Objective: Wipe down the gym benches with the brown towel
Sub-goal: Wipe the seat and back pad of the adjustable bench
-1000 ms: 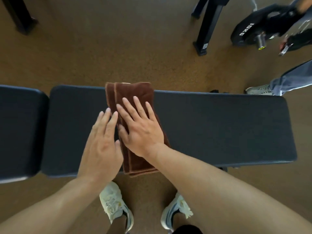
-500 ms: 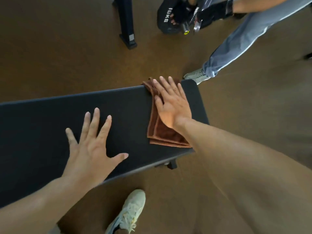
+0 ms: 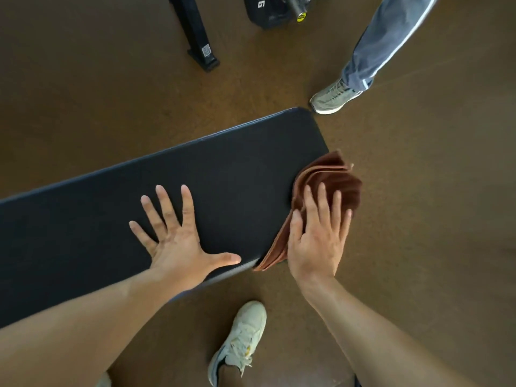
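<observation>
Here the right hand (image 3: 318, 236) lies flat and spread on the folded brown towel (image 3: 329, 180), pressing it rather than gripping it, with the fingers (image 3: 321, 202) pointing away from the person. The towel sits at the very end of the bench (image 3: 195, 177): its near strip is under the palm by the bench's corner, while the far layers fan out past the fingertips and hang beyond the pad's edge over the floor (image 3: 418, 219). The left hand (image 3: 178, 244) rests open on the bare pad, just beside the right thumb, holding nothing and apparently bracing.

The stroke looks to be at its end. To finish it well, the person would keep the palm's weight over the part of the towel that touches the pad, so the cloth wraps the rounded end and cleans that lip too. The loose layers ahead of the fingers could slide off; curling the fingers to gather them before the return pass would help. Another person's leg (image 3: 382, 43) and shoe (image 3: 332, 96) stand beyond the fingertips, well clear of the bench's far corner.
</observation>
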Tool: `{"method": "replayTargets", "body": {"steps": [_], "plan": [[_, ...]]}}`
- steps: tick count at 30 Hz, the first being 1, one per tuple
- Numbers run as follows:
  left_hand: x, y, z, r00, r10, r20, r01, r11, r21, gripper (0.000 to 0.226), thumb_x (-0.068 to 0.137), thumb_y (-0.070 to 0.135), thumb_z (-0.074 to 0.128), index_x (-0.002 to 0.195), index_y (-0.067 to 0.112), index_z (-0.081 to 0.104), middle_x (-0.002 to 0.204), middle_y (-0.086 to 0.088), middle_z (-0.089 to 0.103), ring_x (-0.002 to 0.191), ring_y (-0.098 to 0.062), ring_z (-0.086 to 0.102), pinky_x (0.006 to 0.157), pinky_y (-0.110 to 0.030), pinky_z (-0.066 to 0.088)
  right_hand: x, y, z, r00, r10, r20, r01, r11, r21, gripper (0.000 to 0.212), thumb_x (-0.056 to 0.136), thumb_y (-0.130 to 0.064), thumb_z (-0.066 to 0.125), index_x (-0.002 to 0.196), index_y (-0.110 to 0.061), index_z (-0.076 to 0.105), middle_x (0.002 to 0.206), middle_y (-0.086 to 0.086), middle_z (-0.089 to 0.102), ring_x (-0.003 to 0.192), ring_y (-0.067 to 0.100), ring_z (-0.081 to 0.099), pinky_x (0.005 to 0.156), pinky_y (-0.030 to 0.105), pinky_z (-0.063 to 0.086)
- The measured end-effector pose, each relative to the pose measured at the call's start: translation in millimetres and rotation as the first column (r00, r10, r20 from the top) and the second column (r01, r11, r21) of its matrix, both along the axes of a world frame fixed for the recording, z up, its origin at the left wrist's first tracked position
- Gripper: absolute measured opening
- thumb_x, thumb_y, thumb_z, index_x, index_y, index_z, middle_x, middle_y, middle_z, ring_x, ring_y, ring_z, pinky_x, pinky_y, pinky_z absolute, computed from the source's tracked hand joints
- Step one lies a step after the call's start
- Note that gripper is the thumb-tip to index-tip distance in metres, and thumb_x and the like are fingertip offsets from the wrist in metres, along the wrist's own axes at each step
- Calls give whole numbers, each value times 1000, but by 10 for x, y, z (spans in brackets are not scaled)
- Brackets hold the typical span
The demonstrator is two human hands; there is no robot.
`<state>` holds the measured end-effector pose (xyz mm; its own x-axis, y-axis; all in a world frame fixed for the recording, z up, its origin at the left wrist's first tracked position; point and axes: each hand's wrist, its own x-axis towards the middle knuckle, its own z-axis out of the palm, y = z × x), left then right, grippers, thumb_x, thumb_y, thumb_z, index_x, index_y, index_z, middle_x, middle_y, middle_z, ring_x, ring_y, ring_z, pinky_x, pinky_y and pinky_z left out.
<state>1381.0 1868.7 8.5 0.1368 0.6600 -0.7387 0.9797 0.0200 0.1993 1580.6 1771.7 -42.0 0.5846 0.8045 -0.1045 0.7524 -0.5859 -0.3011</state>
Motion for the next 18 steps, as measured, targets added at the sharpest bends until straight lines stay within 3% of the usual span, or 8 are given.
{"method": "replayTargets", "body": {"steps": [2, 4, 6, 8, 11, 13, 15, 18], "plan": [[-22, -6, -10, 1000, -8, 24, 8, 1000, -4, 162, 48, 92, 67, 139, 29, -51, 140, -8, -62, 129, -35, -57, 108, -63, -28, -213, -103, 17, 945, 326, 11, -325, 945, -15, 54, 109, -42, 35, 162, -31, 34, 171, -7, 26, 163, 21, 11, 131, 48, 7], [-59, -15, -33, 999, -26, 46, 26, 1000, 7, 162, 49, 91, 68, 140, 28, -49, 139, -9, -63, 129, -36, -57, 109, -65, -27, -189, -111, 59, 744, 665, 65, -660, 747, -86, 55, 108, -45, 37, 161, -33, 31, 171, -7, 27, 162, 21, 14, 131, 50, 13], [-102, 1, -44, 995, -49, 92, 49, 999, 3, 160, 52, 88, 70, 142, 26, -47, 137, -10, -64, 127, -36, -59, 107, -65, -29, 18, 53, 73, 604, 789, 108, -763, 612, -209, 60, 106, -56, 33, 162, -38, 22, 172, -8, 22, 163, 20, 10, 130, 53, 12], [-153, 28, -63, 980, -78, 184, 80, 997, -7, 152, 60, 85, 68, 145, 28, -44, 138, -9, -64, 125, -35, -60, 104, -62, -33, 97, 253, 109, 750, 653, 104, -607, 742, -283, 65, 103, -67, 24, 162, -44, 13, 174, -12, 12, 163, 16, -1, 131, 53, 2], [-454, 15, -19, 894, -64, 443, 78, 997, -14, 123, 77, 84, 52, 151, 33, -33, 151, 5, -52, 132, -21, -56, 111, -56, -32, -255, 462, 130, 983, 177, 53, -159, 954, -253, 68, 100, -66, 23, 164, -45, 10, 174, -16, -1, 162, 13, -10, 130, 47, -10], [-923, -50, 20, 822, -56, 567, 26, 998, 62, 103, 89, 76, 45, 154, 38, -27, 158, 15, -40, 138, -6, -48, 120, -45, -22, -675, 630, 139, 999, -33, 41, 41, 976, -212, 68, 104, -60, 24, 167, -38, 13, 176, -9, 0, 163, 18, -8, 131, 48, -7], [-1607, -127, 22, 825, -66, 561, -48, 981, 187, 90, 96, 67, 40, 157, 37, -20, 162, 16, -33, 141, 0, -40, 122, -38, -18, -1156, 861, 183, 989, -144, 34, 148, 968, -202, 68, 106, -56, 23, 168, -30, 11, 177, -4, -1, 163, 23, -8, 131, 49, -6], [-2825, -148, -50, 892, -49, 450, -132, 922, 363, 81, 98, 63, 34, 161, 29, -5, 167, 12, -19, 149, -4, -29, 125, -40, -10, -2071, 1159, 200, 996, -87, 23, 89, 978, -190, 67, 107, -53, 22, 169, -28, 9, 177, -2, 0, 163, 24, -8, 131, 48, -6]]}}
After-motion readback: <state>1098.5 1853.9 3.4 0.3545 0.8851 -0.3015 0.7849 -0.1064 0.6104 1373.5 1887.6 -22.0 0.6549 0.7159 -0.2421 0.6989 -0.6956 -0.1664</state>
